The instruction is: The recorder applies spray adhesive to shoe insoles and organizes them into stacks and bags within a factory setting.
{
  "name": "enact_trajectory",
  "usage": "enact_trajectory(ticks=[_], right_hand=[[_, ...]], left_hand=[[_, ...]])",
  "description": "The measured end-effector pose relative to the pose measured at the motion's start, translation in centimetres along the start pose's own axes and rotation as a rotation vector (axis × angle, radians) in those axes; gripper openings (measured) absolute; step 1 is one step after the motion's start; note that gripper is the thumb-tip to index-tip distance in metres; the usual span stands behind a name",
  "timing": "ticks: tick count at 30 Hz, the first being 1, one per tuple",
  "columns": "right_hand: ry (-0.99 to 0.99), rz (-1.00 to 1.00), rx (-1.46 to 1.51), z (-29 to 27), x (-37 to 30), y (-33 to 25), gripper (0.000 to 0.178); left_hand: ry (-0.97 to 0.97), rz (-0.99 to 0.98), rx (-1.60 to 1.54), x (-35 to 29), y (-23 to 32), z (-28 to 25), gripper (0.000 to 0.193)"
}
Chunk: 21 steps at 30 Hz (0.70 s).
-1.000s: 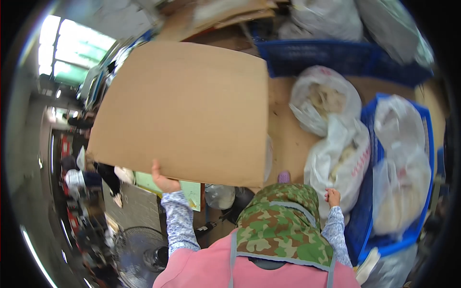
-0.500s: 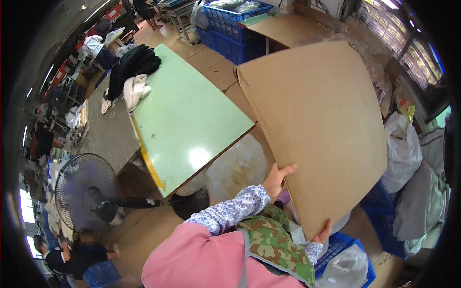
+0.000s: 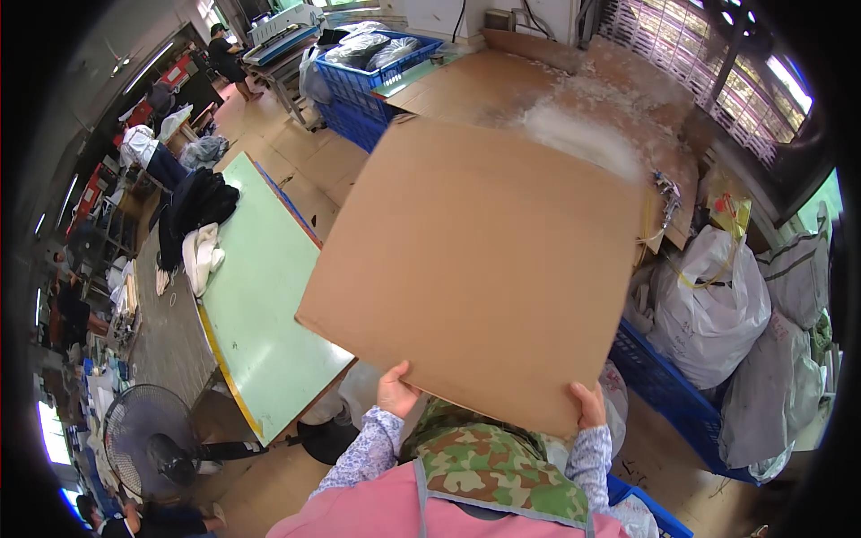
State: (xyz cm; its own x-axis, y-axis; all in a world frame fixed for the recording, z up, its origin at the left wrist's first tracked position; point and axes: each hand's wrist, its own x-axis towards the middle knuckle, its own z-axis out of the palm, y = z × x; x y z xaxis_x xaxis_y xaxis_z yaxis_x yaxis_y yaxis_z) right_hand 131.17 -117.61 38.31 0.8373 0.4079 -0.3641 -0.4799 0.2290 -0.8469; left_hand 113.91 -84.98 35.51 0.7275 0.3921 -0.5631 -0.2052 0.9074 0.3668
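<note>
A large brown cardboard sheet (image 3: 475, 269) is held up in front of me, its far part hiding some of what stands behind. My left hand (image 3: 396, 392) grips its near edge toward the left, thumb on top. Near the right corner my right hand (image 3: 588, 405) holds the same sheet, its fingers partly hidden. The pale green table (image 3: 260, 314) lies to the left, partly behind the sheet's left corner.
Black cloth (image 3: 193, 211) and white cloth (image 3: 203, 257) lie on the green table. A black fan (image 3: 152, 448) stands at lower left. Blue crates (image 3: 359, 81) are at the back. A cardboard-covered worktop (image 3: 484, 76) lies beyond; white sacks (image 3: 708, 305) are at right. People work farther off.
The cardboard sheet has turned and swung left, now squarer in front of me. My left hand has moved left along with it, and my right hand sits slightly higher. The view has shifted right.
</note>
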Motion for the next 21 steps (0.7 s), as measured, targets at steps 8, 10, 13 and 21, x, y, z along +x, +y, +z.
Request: enact_trajectory(ticks=[8, 10, 13, 21], right_hand=[[-0.427, 0.108, -0.197, 15.4, 21.5, -4.2, 0.037], [-0.453, 0.120, -0.246, 18.2, 26.6, -4.5, 0.032], [-0.457, 0.153, -0.206, 23.6, 33.8, -4.3, 0.029], [-0.468, 0.284, 0.203, 29.2, 44.9, -2.0, 0.046]], left_hand=[[-0.019, 0.279, -0.266, 7.5, 8.9, -1.8, 0.033], [0.020, 0.319, -0.327, 10.3, 10.4, -1.2, 0.032], [0.058, 0.399, -0.349, 13.3, 13.2, -0.1, 0.031], [0.192, 0.520, -0.408, 23.1, 17.7, 3.3, 0.029]])
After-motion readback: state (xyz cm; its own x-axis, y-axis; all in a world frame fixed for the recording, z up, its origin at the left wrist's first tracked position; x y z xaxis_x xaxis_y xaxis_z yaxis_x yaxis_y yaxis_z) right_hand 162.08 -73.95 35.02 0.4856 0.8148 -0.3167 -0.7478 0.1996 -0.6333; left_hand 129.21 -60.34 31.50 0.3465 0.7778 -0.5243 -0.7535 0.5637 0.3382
